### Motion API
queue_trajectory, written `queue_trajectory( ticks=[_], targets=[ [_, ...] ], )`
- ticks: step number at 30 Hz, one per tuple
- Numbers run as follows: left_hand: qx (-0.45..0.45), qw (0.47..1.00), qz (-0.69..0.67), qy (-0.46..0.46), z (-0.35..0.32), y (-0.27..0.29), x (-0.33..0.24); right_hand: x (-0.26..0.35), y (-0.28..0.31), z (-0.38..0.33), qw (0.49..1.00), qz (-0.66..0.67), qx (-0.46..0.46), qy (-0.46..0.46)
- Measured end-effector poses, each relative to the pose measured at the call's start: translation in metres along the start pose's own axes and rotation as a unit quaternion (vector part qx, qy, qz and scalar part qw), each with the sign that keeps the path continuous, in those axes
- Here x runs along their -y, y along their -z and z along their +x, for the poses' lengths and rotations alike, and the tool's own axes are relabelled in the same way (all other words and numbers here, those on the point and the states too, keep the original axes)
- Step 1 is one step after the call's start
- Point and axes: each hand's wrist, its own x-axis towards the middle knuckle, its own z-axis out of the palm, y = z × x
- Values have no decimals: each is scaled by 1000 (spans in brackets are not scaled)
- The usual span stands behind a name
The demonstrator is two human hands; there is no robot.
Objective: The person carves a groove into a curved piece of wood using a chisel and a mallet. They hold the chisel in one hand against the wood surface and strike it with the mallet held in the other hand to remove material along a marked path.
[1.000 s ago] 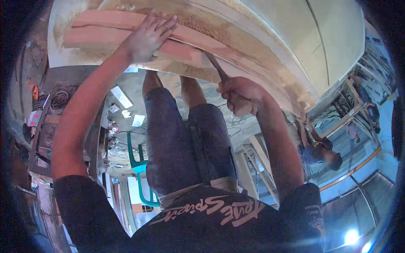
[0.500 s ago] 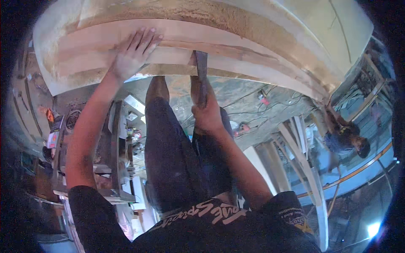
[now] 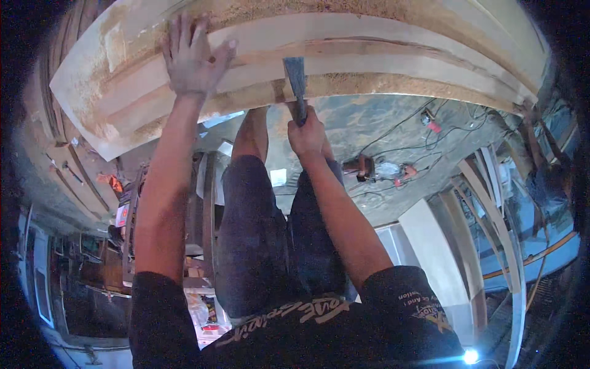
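Observation:
A long wooden panel, pale strips bordered by brown, dusty-looking bands, spans the upper part of the view. My left hand lies on its left part, fingers spread and thumb out. In my right hand is the narrow end of a dark flat tool that widens toward its far end. I cannot make out its exact kind. The wide end overlaps the panel's near strip, and whether it touches is unclear. My right fist is just below the panel's near edge.
At the far right another person has a hand at the panel's end. Cables and a red-and-dark power tool lie on the floor. Long boards lean at the right. Cluttered shelving stands at the left.
My view has shifted, so the panel and floor appear moved. My left hand has slid farther up the panel with its fingers more spread. The right hand still grips the tool, now nearer the panel.

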Motion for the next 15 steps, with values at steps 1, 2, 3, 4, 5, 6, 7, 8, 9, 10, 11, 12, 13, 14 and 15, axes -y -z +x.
queue_trajectory(
  ticks=[1,2,3,4,5,6,7,8,9,10,11,12,13,14,15],
  targets=[
    [36,999,27,8,1,-3,0,-1,-4,4,1000,-5,-4,-29],
    [43,999,29,6,0,-3,1,-2,-6,9,999,-3,0,-34],
    [55,998,30,-7,-1,1,4,2,-7,14,998,8,7,-61],
    [67,997,31,-19,-4,5,5,4,-7,14,996,18,14,-87],
    [66,997,33,-22,-1,7,1,1,-6,16,996,21,13,-86],
    [90,995,15,-47,-2,11,-4,-3,-7,17,996,17,11,-85],
    [114,991,-3,-73,1,12,-8,-8,-9,20,996,12,9,-85],
    [119,990,-1,-74,2,14,-7,-6,-11,22,996,15,12,-88],
    [138,987,12,-78,-1,18,-8,-5,-9,22,995,2,19,-95],
    [156,984,24,-83,-6,22,-11,-6,-5,18,994,-12,25,-102],
    [156,984,25,-86,-8,20,-7,-5,-2,18,994,-9,24,-103],
    [167,982,32,-88,-13,21,-4,-5,2,15,994,-9,32,-101],
    [176,979,40,-90,-17,20,-3,-5,6,12,994,-9,40,-99],
    [176,979,42,-92,-21,19,-4,-5,11,9,994,-6,40,-98],
    [177,979,36,-91,-24,18,-6,-5,15,6,990,-16,62,-124]
  ],
)
